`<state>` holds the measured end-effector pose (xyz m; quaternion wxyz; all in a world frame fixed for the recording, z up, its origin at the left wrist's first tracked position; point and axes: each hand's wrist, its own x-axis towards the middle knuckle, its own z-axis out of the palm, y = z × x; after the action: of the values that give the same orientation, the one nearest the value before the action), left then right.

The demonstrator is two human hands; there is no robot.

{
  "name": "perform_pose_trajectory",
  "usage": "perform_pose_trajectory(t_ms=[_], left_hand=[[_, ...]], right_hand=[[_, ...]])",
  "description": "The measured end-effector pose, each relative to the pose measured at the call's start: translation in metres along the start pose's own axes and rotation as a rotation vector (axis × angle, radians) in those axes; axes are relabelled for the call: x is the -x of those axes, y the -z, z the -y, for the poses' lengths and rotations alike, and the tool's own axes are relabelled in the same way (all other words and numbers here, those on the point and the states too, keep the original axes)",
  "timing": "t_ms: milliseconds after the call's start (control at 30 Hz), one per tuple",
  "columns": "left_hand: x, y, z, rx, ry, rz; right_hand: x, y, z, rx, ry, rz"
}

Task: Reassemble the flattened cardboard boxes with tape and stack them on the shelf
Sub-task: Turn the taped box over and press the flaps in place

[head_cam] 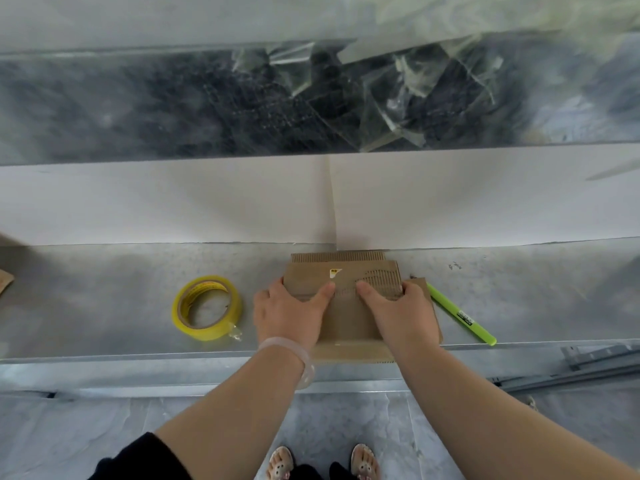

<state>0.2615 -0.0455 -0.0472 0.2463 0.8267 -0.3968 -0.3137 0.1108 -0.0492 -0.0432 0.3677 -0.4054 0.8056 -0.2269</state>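
Currently | your left hand [287,315] and right hand [398,315] are gripping the box [346,327] by its side edges, thumbs pressing on top | it's looking light, bendy, facing peeling; you're safest holding creases.

Probably a workshop or storeroom: bare metal shelf [104,306], tape roll [180,311], plastic-wrapped stock [398,98] behind.

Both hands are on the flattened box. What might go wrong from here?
The cardboard box overhangs the table edge and may slip off once released. The green pen lies close by its right side; opening the box could knock it off. Reaching for the tape roll means letting go.
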Motion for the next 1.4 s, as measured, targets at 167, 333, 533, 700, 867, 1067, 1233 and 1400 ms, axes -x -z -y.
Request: perform_pose_trajectory(t_ms=[167, 333, 533, 700, 867, 1067, 1233, 1400], left_hand=[[-0.001, -0.004, 0.011, 0.055, -0.094, -0.070], [0.000, -0.001, 0.022, 0.058, -0.151, -0.041], [0.012, 0.011, 0.044, -0.454, -0.834, -0.089], [0.002, 0.015, 0.040, -0.664, -1.078, 0.063], [0.001, 0.010, 0.028, -0.673, -0.849, 0.094], [0.003, 0.008, 0.025, -0.568, -0.672, 0.141], [0.004, 0.009, 0.023, -0.593, -0.657, 0.122], [0.010, 0.009, 0.022, -0.577, -0.652, 0.105]], right_hand=[[-0.005, -0.003, -0.012, 0.045, 0.070, -0.005], [-0.005, 0.008, -0.019, -0.051, 0.198, 0.123], [-0.005, 0.012, -0.032, 0.424, 1.085, -0.069], [-0.009, 0.017, -0.038, 0.788, 1.185, 0.021], [0.000, 0.011, -0.028, 0.796, 0.930, 0.045], [-0.001, 0.013, -0.022, 0.501, 0.707, 0.171], [-0.009, 0.058, -0.068, 0.429, 0.596, 0.094], [-0.034, 0.076, -0.106, 0.853, 0.523, 0.170]])
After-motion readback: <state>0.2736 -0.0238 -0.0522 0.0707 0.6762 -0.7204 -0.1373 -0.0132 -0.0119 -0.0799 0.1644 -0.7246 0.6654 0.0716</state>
